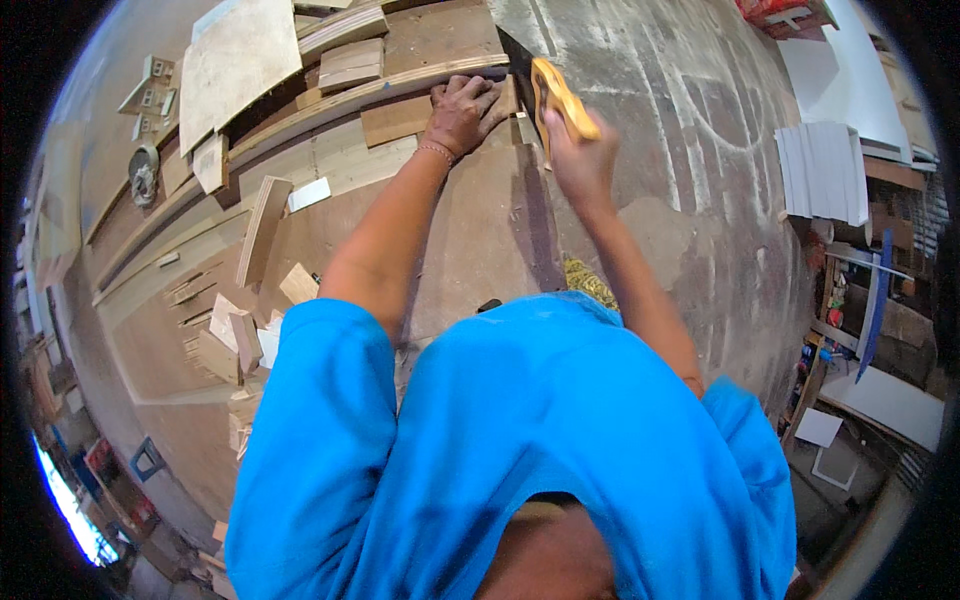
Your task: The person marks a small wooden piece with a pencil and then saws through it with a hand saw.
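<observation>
Grip: right hand (583, 165) wrapped round the handle of a yellow-handled saw (570, 108), somewhat blurred; left hand (463, 118) laid with fingers spread over a short wooden piece (395, 122), pressing rather than clasping, as far as can be judged
Brown board (475, 220): broad surface beneath, with offcuts (240, 345) scattered to its left; in judgement, a stray offcut under the wooden piece could let it rock
Long strip (400, 83): pale wood, lying just beyond the wooden piece; its fixing cannot be seen, and if loose it could slide and let the wooden piece turn
Wooden piece, hazard: no clamp can be made out, so hand pressure may be its only hold; weak pressure could cause shifting and a crooked or splintered edge
Saw, hazard: just beside the right end of the wooden piece, near the left hand; a skipping blade could cut the fingers, a twisted wrist could make it bind
Wooden piece, location: under the left hand, on the near side of the long strip
Wooden piece, appearance: flat, narrow, warm tan, straight-sided; middle hidden by the hand
Saw, appearance: bright yellow curved handle, partly covered by the right hand; teeth too small to tell
</observation>
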{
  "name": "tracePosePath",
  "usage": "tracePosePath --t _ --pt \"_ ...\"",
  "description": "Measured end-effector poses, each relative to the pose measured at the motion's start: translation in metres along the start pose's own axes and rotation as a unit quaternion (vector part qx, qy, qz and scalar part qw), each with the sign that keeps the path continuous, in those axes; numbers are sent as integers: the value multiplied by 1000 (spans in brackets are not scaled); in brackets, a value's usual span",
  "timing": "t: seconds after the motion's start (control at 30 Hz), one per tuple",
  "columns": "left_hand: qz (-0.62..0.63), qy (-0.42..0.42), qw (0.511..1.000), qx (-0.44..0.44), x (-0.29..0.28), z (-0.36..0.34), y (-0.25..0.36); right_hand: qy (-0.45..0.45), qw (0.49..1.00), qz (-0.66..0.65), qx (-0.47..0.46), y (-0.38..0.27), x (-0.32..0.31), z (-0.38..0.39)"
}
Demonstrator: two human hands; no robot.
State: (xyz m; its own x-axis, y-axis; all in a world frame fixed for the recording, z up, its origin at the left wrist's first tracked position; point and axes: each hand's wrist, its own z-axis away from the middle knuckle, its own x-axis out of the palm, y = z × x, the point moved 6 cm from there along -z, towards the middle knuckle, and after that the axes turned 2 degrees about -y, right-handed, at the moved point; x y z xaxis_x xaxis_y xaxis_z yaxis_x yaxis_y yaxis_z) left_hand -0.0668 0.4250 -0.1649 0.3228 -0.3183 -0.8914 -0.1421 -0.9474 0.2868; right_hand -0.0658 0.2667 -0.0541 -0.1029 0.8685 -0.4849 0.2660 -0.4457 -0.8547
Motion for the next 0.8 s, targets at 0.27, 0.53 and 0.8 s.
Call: tracePosePath --t 0.27,0.53,0.8 --pt "1 3 1000 -10 -9 -3 2 7 1000 12 4 7 14 0" --pt "1 10 1000 1 -5 -3 1 -3 997 -47 67 -23 -46 73" --pt "4 36 999 19 -3 -1 -1 -17 985 -73 154 -28 -80 115"
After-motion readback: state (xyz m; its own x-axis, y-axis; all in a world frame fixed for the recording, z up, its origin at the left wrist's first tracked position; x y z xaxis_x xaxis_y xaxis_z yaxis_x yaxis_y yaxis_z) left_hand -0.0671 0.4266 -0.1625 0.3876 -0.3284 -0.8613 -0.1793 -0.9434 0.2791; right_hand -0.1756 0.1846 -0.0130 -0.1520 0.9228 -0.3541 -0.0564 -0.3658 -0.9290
